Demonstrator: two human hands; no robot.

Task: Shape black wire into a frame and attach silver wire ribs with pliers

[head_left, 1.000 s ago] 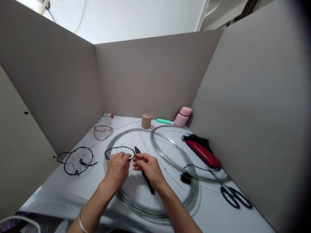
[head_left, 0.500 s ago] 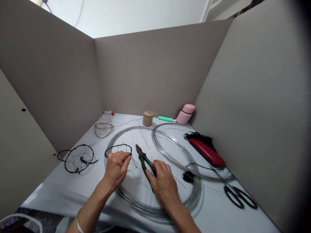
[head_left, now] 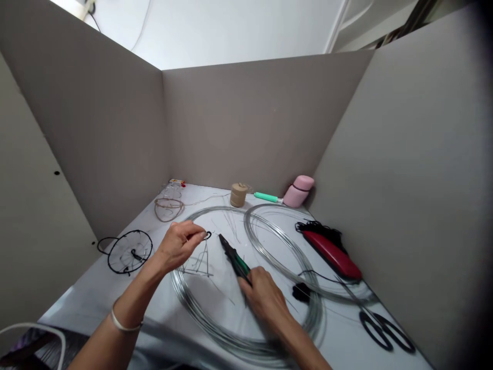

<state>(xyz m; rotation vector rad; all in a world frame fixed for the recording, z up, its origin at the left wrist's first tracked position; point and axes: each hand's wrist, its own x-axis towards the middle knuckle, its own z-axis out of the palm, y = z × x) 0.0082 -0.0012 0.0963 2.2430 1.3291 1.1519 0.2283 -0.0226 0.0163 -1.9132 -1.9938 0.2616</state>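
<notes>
My left hand (head_left: 180,244) pinches a small wire frame (head_left: 207,259) near a black-wrapped end that curls out beside the fingertips. The frame's bare wires hang below the hand, tilted. Much of its black-wrapped rim is hidden by the hand. Wrapped round green-and-black handles, my right hand (head_left: 266,294) grips a pair of pliers (head_left: 232,254). Their jaws point up and left, close to the black end but apart from it, with the handles squeezed near together. Beneath both hands lies a large coil of silver wire (head_left: 215,329).
At left lies a black-wrapped wire basket (head_left: 130,252); behind it, a brown-wrapped one (head_left: 169,209). A twine spool (head_left: 238,195), green-handled tool (head_left: 265,197) and pink flask (head_left: 299,191) line the back. Scissors (head_left: 385,329), a red case (head_left: 331,254) and black cord (head_left: 301,292) lie right.
My left hand has lifted and turned the wire frame, so its bare wires now hang down. In my right hand the pliers' handles have come closer together. The view has shifted slightly.
</notes>
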